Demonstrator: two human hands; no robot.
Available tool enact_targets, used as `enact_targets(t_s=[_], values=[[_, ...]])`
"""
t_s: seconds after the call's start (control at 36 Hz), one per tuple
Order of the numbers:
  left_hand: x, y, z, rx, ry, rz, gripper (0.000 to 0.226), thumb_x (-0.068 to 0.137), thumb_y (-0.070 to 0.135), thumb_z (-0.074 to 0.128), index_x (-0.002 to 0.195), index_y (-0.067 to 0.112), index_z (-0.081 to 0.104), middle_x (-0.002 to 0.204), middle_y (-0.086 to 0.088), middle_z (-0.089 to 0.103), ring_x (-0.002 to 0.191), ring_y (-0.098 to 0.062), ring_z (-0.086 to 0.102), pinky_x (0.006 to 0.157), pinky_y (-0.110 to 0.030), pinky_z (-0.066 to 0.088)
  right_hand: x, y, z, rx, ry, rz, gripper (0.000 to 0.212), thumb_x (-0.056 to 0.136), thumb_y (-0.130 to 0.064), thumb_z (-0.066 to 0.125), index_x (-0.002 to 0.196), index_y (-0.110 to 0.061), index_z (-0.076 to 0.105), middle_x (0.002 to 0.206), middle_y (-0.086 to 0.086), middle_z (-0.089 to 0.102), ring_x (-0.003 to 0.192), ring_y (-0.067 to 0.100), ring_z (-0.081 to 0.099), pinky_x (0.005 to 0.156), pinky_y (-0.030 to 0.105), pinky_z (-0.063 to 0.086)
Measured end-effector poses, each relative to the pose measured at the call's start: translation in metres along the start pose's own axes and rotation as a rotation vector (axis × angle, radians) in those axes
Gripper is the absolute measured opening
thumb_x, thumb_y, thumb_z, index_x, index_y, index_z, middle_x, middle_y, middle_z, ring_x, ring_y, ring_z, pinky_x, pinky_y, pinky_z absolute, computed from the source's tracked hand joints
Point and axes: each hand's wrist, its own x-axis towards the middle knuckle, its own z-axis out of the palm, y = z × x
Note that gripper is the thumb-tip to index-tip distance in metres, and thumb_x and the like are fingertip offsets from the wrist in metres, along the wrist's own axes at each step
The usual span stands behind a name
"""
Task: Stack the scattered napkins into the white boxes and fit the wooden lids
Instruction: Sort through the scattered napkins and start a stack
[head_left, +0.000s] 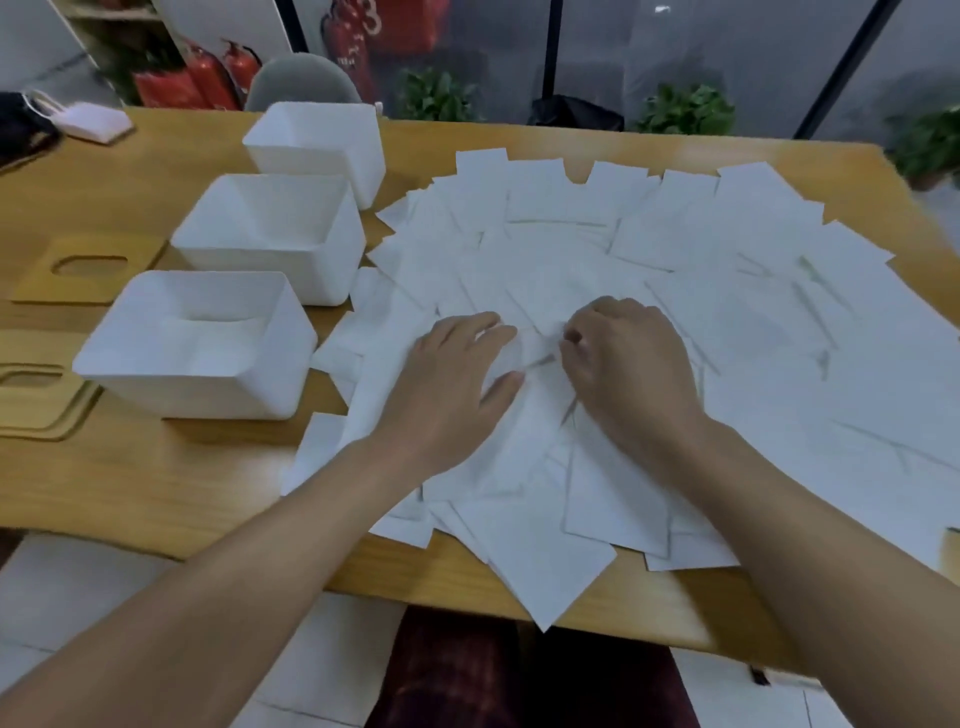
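Several white napkins (675, 270) lie scattered in a wide overlapping heap over the right half of the wooden table (156, 467). Three white boxes stand in a row on the left: the near box (197, 384), the middle box (311, 270) and the far box (358, 156), all without lids. Wooden lids lie left of them, one lid (88, 270) with an oval slot and a stack of lids (36, 395) at the edge. My left hand (452, 384) rests flat on the napkins. My right hand (628, 364) has curled fingers that pinch a napkin in the heap's middle.
A pink pouch (93, 122) and a dark object lie at the table's far left corner. A grey chair back (301, 83), fire extinguishers and potted plants stand behind the table. Some napkins hang over the near table edge.
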Motion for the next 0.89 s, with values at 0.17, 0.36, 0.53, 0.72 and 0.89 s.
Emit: enact_targets(t_s=[0.17,0.36,0.53,0.72,0.89], values=[[0.001,0.003,-0.002,0.045,0.015,0.024,0.052,0.112,0.049,0.048,0.158,0.025,0.052,0.164,0.006,0.046,0.151,-0.018,0.036,0.125,-0.041,0.033,0.001,-0.001,-0.003,0.040,-0.014,0.003,0.020,0.100,-0.031,0.065,0.086,-0.016,0.067,0.090,-0.001,0.064,0.079,0.027,0.056,0.074,0.042,0.046],[-0.006,0.003,-0.005,0.011,-0.020,0.002,0.054,0.114,0.051,0.044,0.163,0.029,0.045,0.171,0.010,0.038,0.157,-0.014,0.029,0.129,-0.039,0.027,-0.003,-0.008,-0.008,0.021,-0.046,-0.004,0.021,0.096,-0.032,0.070,0.081,-0.018,0.065,0.089,-0.001,0.064,0.079,0.027,0.058,0.076,0.043,0.048],[-0.007,0.003,-0.007,-0.012,-0.044,-0.001,0.055,0.113,0.052,0.044,0.164,0.029,0.045,0.173,0.009,0.036,0.159,-0.014,0.027,0.131,-0.040,0.024,-0.005,-0.008,-0.009,-0.055,-0.025,-0.052,0.025,0.100,-0.021,0.064,0.076,-0.014,0.060,0.080,0.003,0.060,0.070,0.028,0.052,0.071,0.045,0.044],[-0.008,0.026,-0.025,-0.394,0.161,-0.162,0.047,0.113,0.055,0.043,0.152,0.031,0.052,0.124,0.010,0.073,0.114,-0.009,0.066,0.096,-0.033,0.054,-0.015,0.002,-0.058,0.209,-0.065,-0.088,0.015,0.110,-0.034,0.054,0.106,-0.024,0.063,0.102,-0.007,0.069,0.094,0.022,0.063,0.082,0.045,0.052],[-0.003,0.063,-0.050,-1.336,-0.042,-0.571,0.053,0.103,0.071,0.050,0.125,0.025,0.065,0.105,-0.011,0.083,0.099,-0.028,0.082,0.090,-0.045,0.065,-0.051,0.001,-0.073,0.169,-0.096,-0.415,0.016,0.110,-0.026,0.054,0.102,-0.017,0.064,0.107,0.003,0.071,0.097,0.030,0.066,0.086,0.046,0.050]])
